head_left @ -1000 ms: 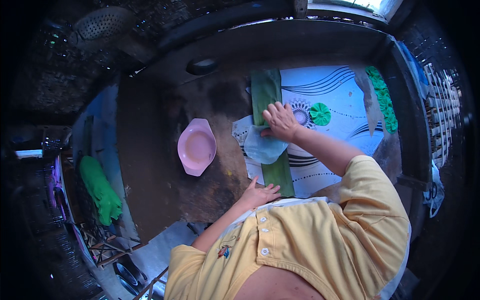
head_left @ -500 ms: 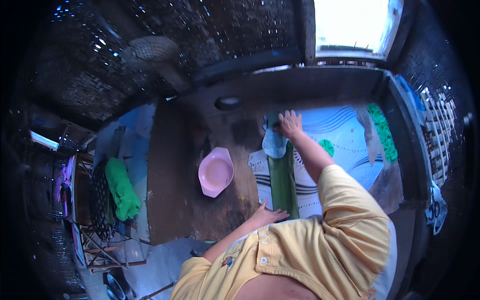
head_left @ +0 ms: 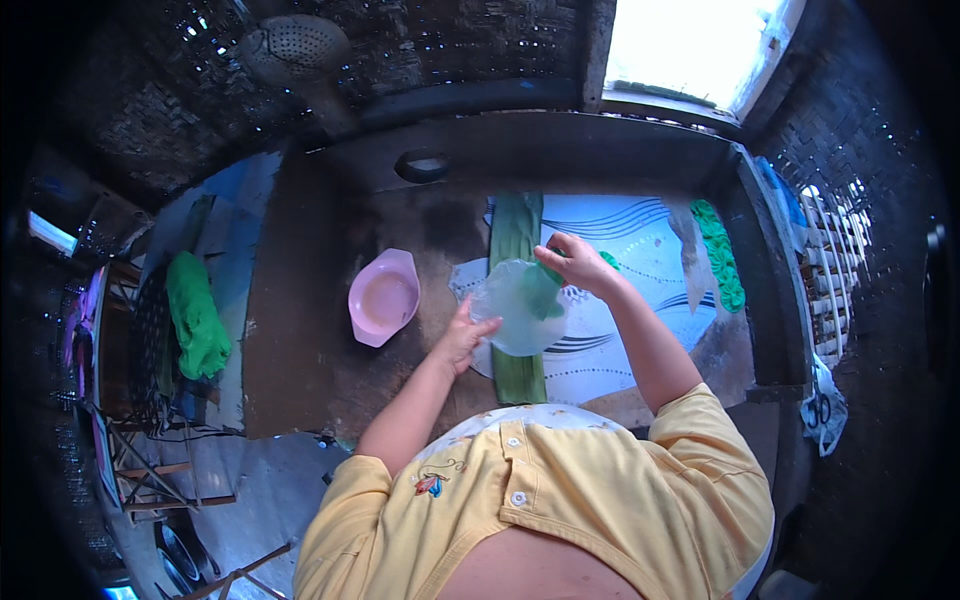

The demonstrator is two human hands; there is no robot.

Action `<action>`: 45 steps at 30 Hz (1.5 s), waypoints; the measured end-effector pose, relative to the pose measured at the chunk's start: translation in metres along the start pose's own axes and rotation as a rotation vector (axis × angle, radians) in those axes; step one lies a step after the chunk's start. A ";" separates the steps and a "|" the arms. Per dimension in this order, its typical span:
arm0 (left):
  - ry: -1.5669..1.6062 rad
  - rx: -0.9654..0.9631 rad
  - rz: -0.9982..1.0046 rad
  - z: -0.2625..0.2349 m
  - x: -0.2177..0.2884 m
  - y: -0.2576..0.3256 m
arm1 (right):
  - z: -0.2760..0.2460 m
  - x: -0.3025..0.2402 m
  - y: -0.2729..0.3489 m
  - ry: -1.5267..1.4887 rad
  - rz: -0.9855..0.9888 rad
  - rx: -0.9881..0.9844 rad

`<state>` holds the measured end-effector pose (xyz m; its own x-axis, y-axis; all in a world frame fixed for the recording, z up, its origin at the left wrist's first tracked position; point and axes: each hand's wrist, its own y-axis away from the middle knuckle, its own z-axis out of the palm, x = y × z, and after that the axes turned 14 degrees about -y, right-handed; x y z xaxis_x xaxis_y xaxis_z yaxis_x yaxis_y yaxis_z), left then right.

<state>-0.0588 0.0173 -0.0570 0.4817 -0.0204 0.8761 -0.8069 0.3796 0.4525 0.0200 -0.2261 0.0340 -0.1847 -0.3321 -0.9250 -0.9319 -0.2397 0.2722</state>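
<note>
My left hand (head_left: 461, 337) grips the left edge of a roughly round, clear plastic sheet (head_left: 508, 325), thumb on top. Raised above the table, the sheet lies over part of a long green leaf strip (head_left: 517, 375). My right hand (head_left: 580, 264) pinches a bright green piece (head_left: 546, 284) at the sheet's upper right. Its exact kind is unclear; part of it seems to show through the plastic. Just past my right fingers, another bit of green (head_left: 609, 260) peeks out on the white patterned sheet (head_left: 620, 340).
A pink two-handled bowl (head_left: 372, 325) stands on the table left of the leaf. Green ruffled rosettes (head_left: 718, 255) line the right side, near the raised wooden edge (head_left: 770, 270). A green cloth bundle (head_left: 196, 320) lies farther left. Scissors in a plastic bag (head_left: 822, 410) hang at right.
The plastic sheet has been lifted off the leaf. My left hand has moved up from the leaf's near end to grip it. My right hand has drawn nearer and now pinches green.
</note>
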 end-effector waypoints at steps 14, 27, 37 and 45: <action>-0.933 0.443 0.287 0.031 0.068 0.003 | 0.065 -0.027 0.059 0.546 -0.651 0.082; 0.484 0.250 0.195 0.026 0.067 0.026 | 0.123 0.024 0.076 -0.313 -0.695 -0.145; 0.503 0.141 0.314 0.042 0.063 0.038 | 0.119 0.006 0.071 -0.411 -0.790 0.032; 0.412 0.106 0.424 0.046 0.068 0.043 | 0.112 -0.004 0.078 -0.493 -0.765 0.088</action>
<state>-0.0768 -0.0104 0.0294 0.1865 0.4810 0.8567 -0.9771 0.1818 0.1107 -0.0870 -0.1408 0.0292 0.3991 0.3210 -0.8589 -0.8719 -0.1569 -0.4638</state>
